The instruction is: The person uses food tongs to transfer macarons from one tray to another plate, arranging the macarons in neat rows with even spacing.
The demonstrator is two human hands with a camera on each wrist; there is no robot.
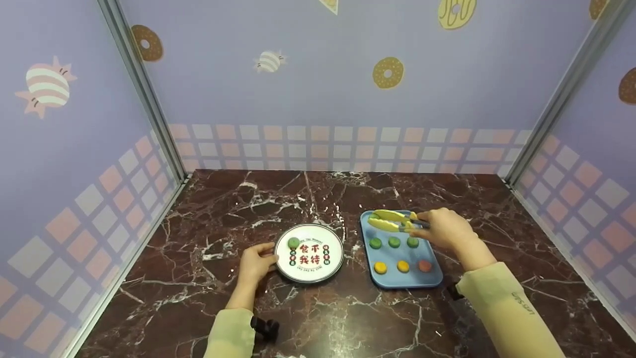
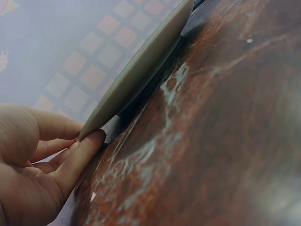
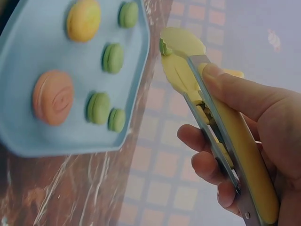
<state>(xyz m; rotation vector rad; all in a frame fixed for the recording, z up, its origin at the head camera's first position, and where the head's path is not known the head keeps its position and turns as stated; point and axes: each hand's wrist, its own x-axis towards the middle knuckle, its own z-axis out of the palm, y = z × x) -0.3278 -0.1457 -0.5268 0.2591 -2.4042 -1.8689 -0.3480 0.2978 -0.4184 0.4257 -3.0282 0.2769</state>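
Observation:
My left hand (image 1: 256, 264) pinches the left rim of a round white plate (image 1: 310, 273) with red and black writing; the left wrist view shows thumb and fingers at the plate's edge (image 2: 136, 77). One green macaron (image 1: 293, 243) lies on the plate's upper left. My right hand (image 1: 447, 228) grips yellow tongs (image 1: 390, 226) above the far part of a blue tray (image 1: 402, 282). Between the tong tips sits a green macaron (image 3: 164, 47), mostly covered by them. On the tray are several green macarons (image 1: 394, 242), two yellow macarons (image 1: 403, 266) and a pink macaron (image 1: 424, 266).
Plate and tray stand side by side on a dark red marbled table (image 1: 343, 318), with a gap between them. Patterned lilac panels (image 1: 318, 99) enclose the back and both sides, joined by metal corner posts (image 1: 144, 89).

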